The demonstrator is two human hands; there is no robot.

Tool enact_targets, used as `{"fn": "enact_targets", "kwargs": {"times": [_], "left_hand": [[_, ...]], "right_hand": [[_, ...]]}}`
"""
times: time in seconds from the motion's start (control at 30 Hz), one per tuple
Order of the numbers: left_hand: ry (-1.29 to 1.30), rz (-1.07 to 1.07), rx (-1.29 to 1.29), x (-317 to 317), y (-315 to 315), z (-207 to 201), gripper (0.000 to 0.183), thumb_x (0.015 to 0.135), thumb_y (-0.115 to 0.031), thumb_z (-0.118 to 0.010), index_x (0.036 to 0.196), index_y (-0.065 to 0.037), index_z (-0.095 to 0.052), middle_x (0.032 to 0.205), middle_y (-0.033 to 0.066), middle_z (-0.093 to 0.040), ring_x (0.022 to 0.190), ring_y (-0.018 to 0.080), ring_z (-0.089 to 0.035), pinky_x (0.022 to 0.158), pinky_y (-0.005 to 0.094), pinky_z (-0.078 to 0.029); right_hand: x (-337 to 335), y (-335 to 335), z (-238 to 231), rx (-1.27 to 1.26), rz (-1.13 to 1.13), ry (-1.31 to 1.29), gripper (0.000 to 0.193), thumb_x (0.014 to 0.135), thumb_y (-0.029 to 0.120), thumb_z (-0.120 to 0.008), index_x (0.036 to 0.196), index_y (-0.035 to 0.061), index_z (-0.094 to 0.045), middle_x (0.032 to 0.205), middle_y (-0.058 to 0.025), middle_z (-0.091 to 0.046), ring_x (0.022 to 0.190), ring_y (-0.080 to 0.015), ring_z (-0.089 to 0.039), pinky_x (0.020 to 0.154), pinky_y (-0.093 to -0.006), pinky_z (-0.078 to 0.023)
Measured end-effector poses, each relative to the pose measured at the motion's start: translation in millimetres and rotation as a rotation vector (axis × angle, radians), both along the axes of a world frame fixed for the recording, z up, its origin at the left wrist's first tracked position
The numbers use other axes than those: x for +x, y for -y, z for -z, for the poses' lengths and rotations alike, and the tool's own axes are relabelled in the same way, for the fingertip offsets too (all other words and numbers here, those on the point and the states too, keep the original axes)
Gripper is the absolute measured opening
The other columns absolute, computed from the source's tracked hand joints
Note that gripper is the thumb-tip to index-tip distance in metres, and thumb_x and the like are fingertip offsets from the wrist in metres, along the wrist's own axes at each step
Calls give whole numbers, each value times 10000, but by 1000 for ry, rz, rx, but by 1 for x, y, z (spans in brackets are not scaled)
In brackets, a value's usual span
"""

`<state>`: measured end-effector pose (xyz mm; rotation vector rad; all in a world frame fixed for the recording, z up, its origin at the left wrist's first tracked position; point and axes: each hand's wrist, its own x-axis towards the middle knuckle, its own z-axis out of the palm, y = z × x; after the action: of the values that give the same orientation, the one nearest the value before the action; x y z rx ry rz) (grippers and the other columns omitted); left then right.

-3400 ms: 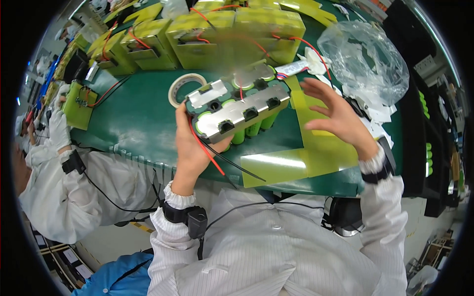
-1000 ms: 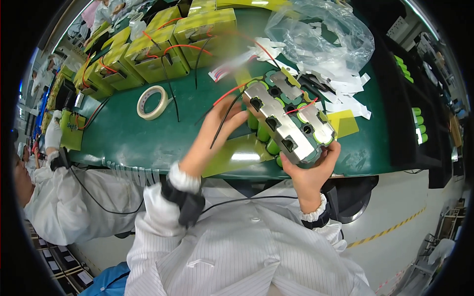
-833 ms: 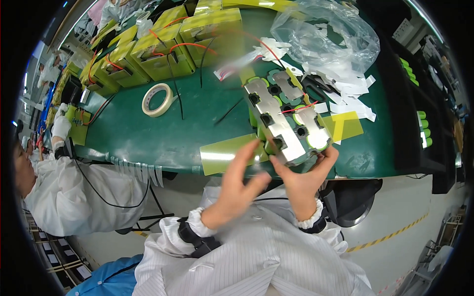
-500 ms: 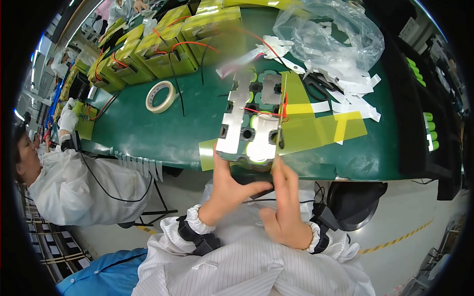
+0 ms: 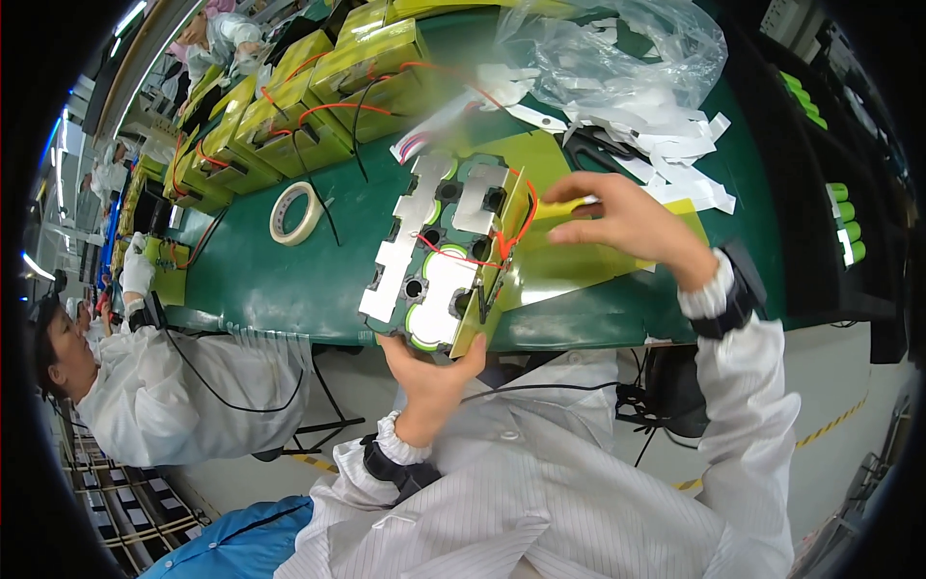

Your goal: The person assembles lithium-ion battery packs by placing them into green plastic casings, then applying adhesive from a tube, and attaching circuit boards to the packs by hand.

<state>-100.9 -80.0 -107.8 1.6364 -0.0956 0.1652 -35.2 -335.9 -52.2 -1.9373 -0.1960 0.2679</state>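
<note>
A battery pack (image 5: pixel 446 253) of green cells in black holders, topped with silver metal strips, lies tilted near the table's front edge. My left hand (image 5: pixel 429 381) grips its near end, thumb on the right side and fingers at the left. Red wires (image 5: pixel 526 227) loop out along the pack's right side, where a yellow-green board (image 5: pixel 473 333) stands against it. Off to the right, my right hand (image 5: pixel 627 222) hovers above a translucent yellow-green sheet (image 5: pixel 550 275), its thumb and fingers apart with nothing visible between them.
Wrapped yellow battery packs (image 5: pixel 362 82) with red and black leads line the back left. A tape roll (image 5: pixel 281 220) lies on the green table. Scissors (image 5: pixel 588 150), white paper scraps (image 5: pixel 690 159) and a clear plastic bag (image 5: pixel 666 48) sit behind. A co-worker (image 5: pixel 183 396) sits at left.
My right hand has left the pack's near end and moved up and right, its fingers spreading. The pack now sits further left in view and more tilted, still in my left hand.
</note>
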Motion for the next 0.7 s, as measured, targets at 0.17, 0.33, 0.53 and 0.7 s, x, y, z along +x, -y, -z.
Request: {"fn": "enact_targets", "kwargs": {"times": [0.17, 0.33, 0.53, 0.7], "left_hand": [[96, -31, 159, 1, -10, 13, 824, 545, -117, -780, 1191, 9, -284, 1112, 129, -433, 995, 193, -495, 848, 310, -411], [187, 49, 252, 3, -23, 28, 817, 547, -137, -782, 1190, 21, -303, 1095, 131, -455, 992, 203, -516, 833, 312, -427], [242, 77, 268, 6, -34, 27, 758, 532, -187, -788, 1149, 16, -396, 1041, 101, -529, 934, 183, -546, 803, 307, -441], [216, 40, 143, 8, -34, 18, 780, 541, -188, -779, 1178, 9, -374, 1097, 104, -508, 990, 198, -532, 869, 326, -397]], "right_hand": [[29, -9, 26, 184, -391, -97, 787, 669, 283, -753, 1282, -10, -357, 1266, -108, -450, 1150, -196, -430, 994, -339, -302], [54, -27, 19, 472, -614, -69, 1069, 600, 121, -794, 1392, 48, -81, 1353, -115, -332, 1190, -181, -391, 993, -309, -310], [70, -32, 4, 155, -705, -183, 982, 568, 128, -812, 1340, 24, -215, 1143, -99, -522, 1042, -165, -498, 886, -283, -392], [74, -44, -2, 74, -663, 269, 792, 524, 212, -832, 1166, -10, -423, 1059, -132, -513, 1003, -212, -501, 858, -296, -399]]}}
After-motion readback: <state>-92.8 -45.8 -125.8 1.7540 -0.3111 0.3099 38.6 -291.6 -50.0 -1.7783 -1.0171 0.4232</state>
